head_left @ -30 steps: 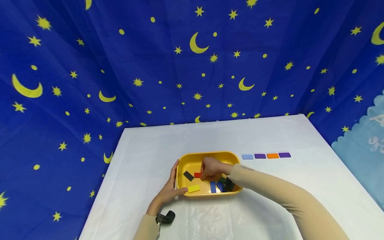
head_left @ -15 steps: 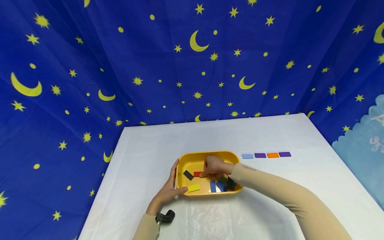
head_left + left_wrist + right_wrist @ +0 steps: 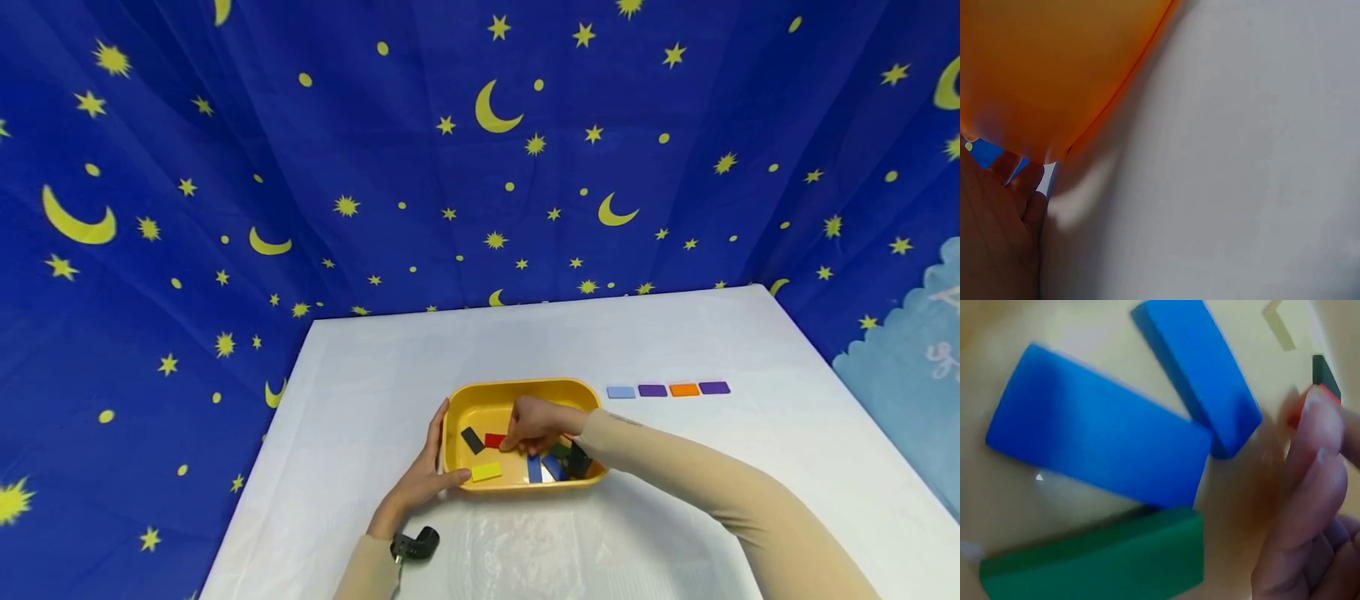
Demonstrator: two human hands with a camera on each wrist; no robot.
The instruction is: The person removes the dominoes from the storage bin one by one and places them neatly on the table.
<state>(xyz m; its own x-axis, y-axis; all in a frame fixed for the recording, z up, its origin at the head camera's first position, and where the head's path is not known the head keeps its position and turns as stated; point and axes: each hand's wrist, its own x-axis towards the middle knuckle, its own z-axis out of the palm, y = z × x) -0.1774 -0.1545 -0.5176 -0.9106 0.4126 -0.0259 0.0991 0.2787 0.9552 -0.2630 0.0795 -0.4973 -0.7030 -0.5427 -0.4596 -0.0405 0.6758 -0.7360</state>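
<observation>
- At lower centre of the head view, a yellow tray (image 3: 480, 400) sits on the white table (image 3: 375, 400).
- The left hand (image 3: 420, 475) grips the tray's left rim, thumb on the near edge.
- Inside the tray, the right hand (image 3: 536, 425) has curled fingertips (image 3: 1319, 419) on a red block (image 3: 492, 439); whether it is pinched cannot be told.
- Blue blocks (image 3: 1104, 444) and a green block (image 3: 1097, 562) lie just beside that hand.

This looks like a staged recording booth rather than a lived-in room. A dark blue cloth (image 3: 480, 167) printed with yellow moons and stars hangs as a backdrop on every side, closing in a single table (image 3: 360, 400) under a plain white cover. A pale blue scalloped panel (image 3: 911, 333) stands at the right edge. No furniture, walls or windows of an ordinary room show.
</observation>
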